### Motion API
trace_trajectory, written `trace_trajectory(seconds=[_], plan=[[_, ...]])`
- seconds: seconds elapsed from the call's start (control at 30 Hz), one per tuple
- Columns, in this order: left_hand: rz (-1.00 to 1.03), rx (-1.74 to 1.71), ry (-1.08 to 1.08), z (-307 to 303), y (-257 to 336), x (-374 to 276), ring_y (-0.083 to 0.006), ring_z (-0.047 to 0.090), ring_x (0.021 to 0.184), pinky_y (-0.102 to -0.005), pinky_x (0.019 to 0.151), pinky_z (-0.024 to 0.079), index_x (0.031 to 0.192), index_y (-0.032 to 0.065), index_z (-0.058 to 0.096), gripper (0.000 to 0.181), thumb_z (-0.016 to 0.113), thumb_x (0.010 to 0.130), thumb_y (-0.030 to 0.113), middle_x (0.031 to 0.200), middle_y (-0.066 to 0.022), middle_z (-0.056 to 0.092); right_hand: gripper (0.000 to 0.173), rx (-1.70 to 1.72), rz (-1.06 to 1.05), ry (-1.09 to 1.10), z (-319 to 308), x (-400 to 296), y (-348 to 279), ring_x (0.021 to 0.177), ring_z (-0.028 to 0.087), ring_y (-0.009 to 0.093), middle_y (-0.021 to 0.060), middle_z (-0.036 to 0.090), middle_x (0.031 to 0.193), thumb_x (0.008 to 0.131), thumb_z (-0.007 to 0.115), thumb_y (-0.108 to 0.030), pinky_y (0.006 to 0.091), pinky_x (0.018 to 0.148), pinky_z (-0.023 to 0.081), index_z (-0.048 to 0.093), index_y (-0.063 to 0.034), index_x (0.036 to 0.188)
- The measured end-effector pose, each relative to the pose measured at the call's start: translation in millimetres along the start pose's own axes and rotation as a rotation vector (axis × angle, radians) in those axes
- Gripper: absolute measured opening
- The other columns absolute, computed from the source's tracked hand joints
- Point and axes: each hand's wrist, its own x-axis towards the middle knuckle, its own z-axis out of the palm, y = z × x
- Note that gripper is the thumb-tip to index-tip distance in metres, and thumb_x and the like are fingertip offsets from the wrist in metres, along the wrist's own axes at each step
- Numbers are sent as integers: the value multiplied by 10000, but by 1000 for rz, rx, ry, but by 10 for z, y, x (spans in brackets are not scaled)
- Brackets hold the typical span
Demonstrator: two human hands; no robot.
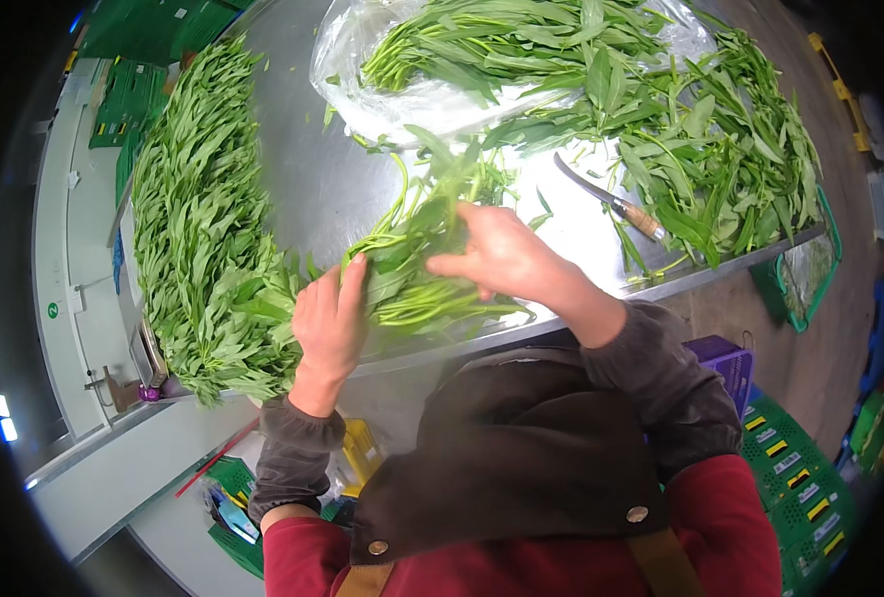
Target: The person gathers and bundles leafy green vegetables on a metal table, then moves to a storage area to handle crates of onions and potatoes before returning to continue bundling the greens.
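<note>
A loose bunch of leafy green stems (419, 298), which looks like water spinach, lies over the near edge of the steel table. My left hand (330, 317) grips it at its left side, thumb on top. Over the bunch's right part is my right hand (520, 257), its thumb and forefinger apart among motion-blurred leaves; whether it pinches any stem is unclear. To the right, a curved knife (610, 198) with a wooden handle rests on the table, blade pointing away to the left. Some stem tips and cut scraps lie between the hands and the knife.
A long heap of greens (199, 216) lines the table's left side. At the back, a clear plastic bag (352, 89) lies under more stems. Another pile (740, 157) covers the right end. Green crates (796, 485), a purple crate (725, 366) and a yellow crate (363, 451) stand below.
</note>
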Motion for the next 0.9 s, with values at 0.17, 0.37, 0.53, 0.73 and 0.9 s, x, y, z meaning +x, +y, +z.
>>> trace_trajectory(seconds=[0.17,0.37,0.53,0.73,0.9], plan=[[33,-41,-27,-98,51,-76,-215,567,679,-308,588,447,1146,90,572,425,631,731,23,901,-93,609,326,329,-38,31,-399,51,306,437,572,115,71,618,653,823,664,-149,212,377,425,571,44,1069],[37,-36,9,-175,-13,-112,-217,572,680,-308,579,443,1087,81,595,361,636,733,23,882,-99,611,365,-846,69,602,-864,-80,679,823,648,302,157,655,880,817,639,-100,356,689,518,532,23,1142],[128,-87,9,-188,-13,3,-215,577,696,-308,589,445,1096,84,598,377,643,727,23,874,-90,605,494,-534,-757,356,-307,12,23,1091,523,350,180,564,1166,778,669,-190,407,893,440,508,-58,1227],[152,-171,-59,-164,-21,29,-217,580,710,-306,615,451,1108,66,594,403,635,709,24,892,-93,600,472,-592,-584,-168,-269,35,32,1023,548,339,141,592,1109,720,707,-206,410,872,438,556,-49,1139],[132,-190,-126,-121,-9,89,-219,588,756,-315,652,456,1145,51,570,444,598,703,14,925,-86,601,333,-737,-646,-113,-33,151,59,859,583,361,151,623,925,710,699,-186,425,751,464,596,-32,987]])
